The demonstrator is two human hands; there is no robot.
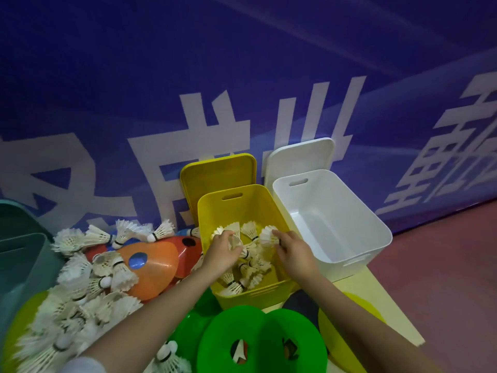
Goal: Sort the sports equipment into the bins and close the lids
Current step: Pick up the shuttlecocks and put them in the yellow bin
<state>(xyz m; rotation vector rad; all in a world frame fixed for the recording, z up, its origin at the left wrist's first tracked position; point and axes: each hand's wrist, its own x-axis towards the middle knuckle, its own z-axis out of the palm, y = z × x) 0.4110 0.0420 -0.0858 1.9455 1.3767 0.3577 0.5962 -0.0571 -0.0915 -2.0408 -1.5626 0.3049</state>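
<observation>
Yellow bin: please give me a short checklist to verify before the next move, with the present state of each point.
1. Yellow bin open, lid off behind it: ok.
2. Left hand over the bin, holding a shuttlecock: ok.
3. Right hand at a shuttlecock; grip firm: cannot tell.
4. Only shuttlecocks in the yellow bin: ok.
5. Pile of shuttlecocks sorted: not ok.
6. White bin filled: not ok.

The yellow bin (265,200) sits open under both hands, white feather shuttlecocks (246,273) heaped inside, its yellow lid (217,170) propped upright behind. Right of the right hand stands an open white bin (355,211), its white lid (301,154) leaning behind. Loose shuttlecocks (80,292) pile left of the left hand, over an orange cone (156,267); green cones (263,343) lie below the wrists.
</observation>
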